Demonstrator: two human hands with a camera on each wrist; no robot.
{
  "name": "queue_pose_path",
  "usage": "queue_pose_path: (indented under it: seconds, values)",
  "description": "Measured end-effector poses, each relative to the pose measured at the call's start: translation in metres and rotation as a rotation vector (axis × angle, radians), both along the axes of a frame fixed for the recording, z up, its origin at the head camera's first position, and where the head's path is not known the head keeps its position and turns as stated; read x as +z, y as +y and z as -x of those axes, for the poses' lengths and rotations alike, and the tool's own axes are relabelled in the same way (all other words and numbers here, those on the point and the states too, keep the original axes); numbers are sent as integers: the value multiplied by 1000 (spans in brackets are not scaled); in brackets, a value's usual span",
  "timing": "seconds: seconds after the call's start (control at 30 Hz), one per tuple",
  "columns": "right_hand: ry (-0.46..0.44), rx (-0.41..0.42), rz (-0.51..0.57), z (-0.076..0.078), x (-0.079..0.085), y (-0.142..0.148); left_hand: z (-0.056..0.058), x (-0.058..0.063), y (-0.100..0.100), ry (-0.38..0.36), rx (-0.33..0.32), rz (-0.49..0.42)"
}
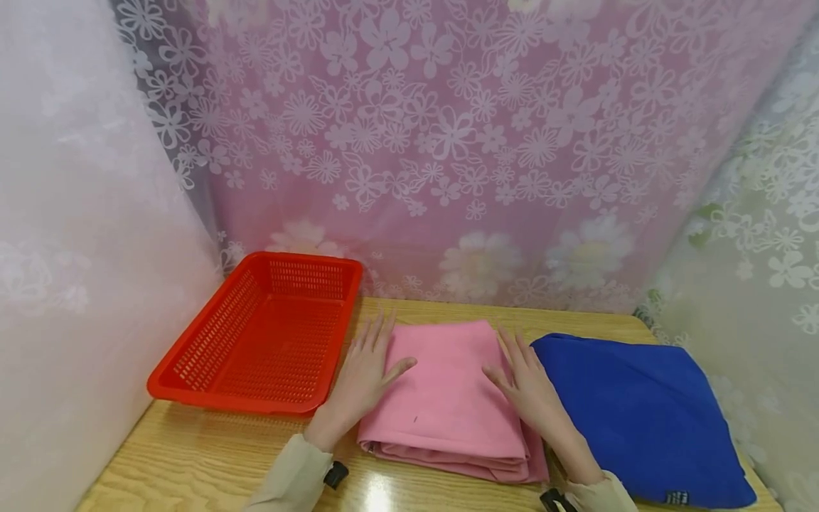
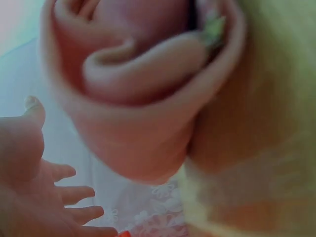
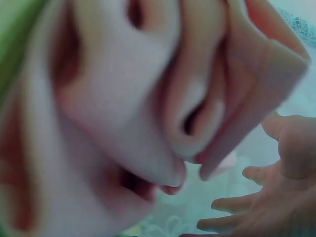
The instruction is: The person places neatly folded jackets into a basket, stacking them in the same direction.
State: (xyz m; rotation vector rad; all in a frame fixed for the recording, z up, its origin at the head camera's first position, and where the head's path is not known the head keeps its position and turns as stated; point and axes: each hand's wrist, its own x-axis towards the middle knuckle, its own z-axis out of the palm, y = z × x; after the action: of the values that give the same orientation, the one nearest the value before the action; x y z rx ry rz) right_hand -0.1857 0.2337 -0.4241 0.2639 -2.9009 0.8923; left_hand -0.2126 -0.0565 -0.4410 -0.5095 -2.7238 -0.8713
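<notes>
Pale curtain (image 1: 89, 213): hangs along the left edge of the wooden surface (image 1: 160, 455).
Red basket (image 1: 243, 403): perforated sides and bottom, standing upright at the left of the surface, near the left hand.
Left hand (image 1: 358, 380): at the left edge of the pink cloth, between it and the basket; fingers straight, thumb spread wide and reaching over the cloth, gripping nothing; whether it touches, I cannot tell.
Pink cloth (image 1: 441, 391): on the surface, between the two hands, folded into a thick block; layers show at the front, a lower one jutting out at the near right corner; a small dark mark on top.
Right hand (image 1: 530, 384): by the cloth's right edge, fingers straight, thumb held wide, nothing in its grasp; contact is unclear.
Blue cloth (image 1: 640, 419): lies flat at the right, just beside the right hand, a dark label (image 1: 676, 497) at its near edge.
</notes>
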Motion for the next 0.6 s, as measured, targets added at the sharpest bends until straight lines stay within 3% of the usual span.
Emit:
queue_pose_path:
  seconds: [0.13,0.33,0.47,0.6]
  values:
    - [-88,4,49,-2,-11,5,-6,-12,-2,-64,9,-54]
    - [-219,-14,37,-4,-25,10,-12,-29,-6,-171,25,-107]
    - [-260,-31,31,-6,-32,11,-12,-35,-9,-233,26,-134]
    - [-276,-21,93,-6,-33,10,-13,-36,-11,-280,9,-168]
